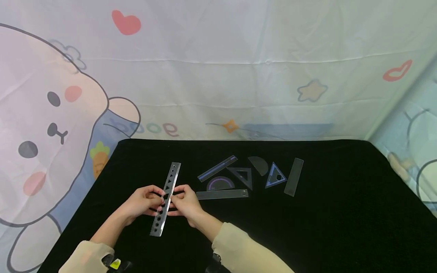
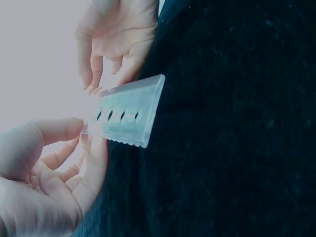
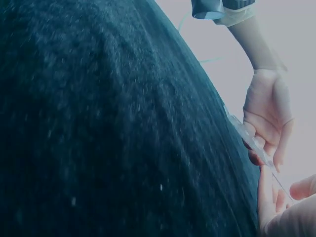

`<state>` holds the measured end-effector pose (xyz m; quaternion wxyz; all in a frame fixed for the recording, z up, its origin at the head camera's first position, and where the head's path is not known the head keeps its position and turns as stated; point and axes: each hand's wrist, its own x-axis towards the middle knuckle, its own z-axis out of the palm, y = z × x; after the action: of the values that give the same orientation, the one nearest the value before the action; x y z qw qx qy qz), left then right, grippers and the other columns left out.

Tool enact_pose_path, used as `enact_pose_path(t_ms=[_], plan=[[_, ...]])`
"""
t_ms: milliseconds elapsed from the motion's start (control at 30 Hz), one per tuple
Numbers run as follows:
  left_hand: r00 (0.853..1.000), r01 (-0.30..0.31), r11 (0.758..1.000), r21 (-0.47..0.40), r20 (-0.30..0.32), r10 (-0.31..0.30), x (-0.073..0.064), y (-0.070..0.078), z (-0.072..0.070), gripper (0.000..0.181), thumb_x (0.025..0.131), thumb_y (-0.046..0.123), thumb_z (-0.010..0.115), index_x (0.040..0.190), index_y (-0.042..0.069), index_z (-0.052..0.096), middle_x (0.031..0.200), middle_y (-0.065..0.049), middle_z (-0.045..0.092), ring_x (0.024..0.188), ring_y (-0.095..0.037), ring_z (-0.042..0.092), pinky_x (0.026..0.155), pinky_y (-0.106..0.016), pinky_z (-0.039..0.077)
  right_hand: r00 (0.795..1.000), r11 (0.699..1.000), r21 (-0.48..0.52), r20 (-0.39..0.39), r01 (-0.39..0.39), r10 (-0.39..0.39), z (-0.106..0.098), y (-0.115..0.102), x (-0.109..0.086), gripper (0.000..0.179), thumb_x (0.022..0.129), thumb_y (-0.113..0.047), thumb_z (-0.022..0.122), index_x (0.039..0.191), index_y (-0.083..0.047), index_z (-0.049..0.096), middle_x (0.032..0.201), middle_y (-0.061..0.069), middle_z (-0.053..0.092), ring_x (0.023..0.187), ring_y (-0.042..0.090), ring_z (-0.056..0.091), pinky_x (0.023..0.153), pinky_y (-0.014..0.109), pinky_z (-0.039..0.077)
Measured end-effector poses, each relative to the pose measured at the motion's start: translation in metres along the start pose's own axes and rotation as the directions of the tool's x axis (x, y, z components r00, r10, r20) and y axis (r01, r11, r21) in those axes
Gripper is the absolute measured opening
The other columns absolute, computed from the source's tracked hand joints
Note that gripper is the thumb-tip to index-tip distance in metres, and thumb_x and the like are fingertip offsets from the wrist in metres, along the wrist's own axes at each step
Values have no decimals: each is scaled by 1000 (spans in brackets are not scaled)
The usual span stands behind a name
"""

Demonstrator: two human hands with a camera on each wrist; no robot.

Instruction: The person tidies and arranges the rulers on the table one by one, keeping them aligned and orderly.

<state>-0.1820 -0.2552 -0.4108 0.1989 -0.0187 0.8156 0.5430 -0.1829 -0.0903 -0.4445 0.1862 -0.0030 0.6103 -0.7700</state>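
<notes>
A clear plastic stencil ruler (image 1: 165,199) with a wavy edge and a row of cut-out shapes is held upright at a tilt between both hands, over the left part of the black cloth. My left hand (image 1: 146,203) pinches its left long edge near the middle, thumb on the near face and fingers behind. From the other side my right hand (image 1: 186,203) pinches the right long edge at about the same height. In the left wrist view the ruler's end (image 2: 133,111) sticks out past the fingers. The right wrist view shows the ruler (image 3: 249,138) nearly edge-on.
To the right on the black-covered table (image 1: 307,235) lie two protractors (image 1: 220,183) (image 1: 259,165), a clear set square (image 1: 246,176), a blue-marked triangle (image 1: 275,176), a blue-striped ruler (image 1: 217,168) and two clear rulers (image 1: 223,194) (image 1: 294,177). A printed curtain (image 1: 211,76) hangs behind.
</notes>
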Motion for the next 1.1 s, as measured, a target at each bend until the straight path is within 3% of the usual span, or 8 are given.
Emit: enact_pose_path(t_ms=[700,1100], plan=[[991,43,996,84,-130,-32,-14,-15,-27,29,90,11,55,116,-3,51,91,-13,60,76,-19,63,65,-35,57,998,1000,-25,61,-15,17,31,3,-5,34,90,-4,53,124,-5,52,98,6,58,86,16,62,68,33,57],[984,77,988,133,-168,-54,-11,-23,-37,30,90,11,55,116,-4,52,88,-12,59,73,-18,62,64,-34,57,994,999,-51,106,-16,21,39,7,0,33,92,-7,53,124,-1,52,106,9,61,92,19,62,74,33,56]])
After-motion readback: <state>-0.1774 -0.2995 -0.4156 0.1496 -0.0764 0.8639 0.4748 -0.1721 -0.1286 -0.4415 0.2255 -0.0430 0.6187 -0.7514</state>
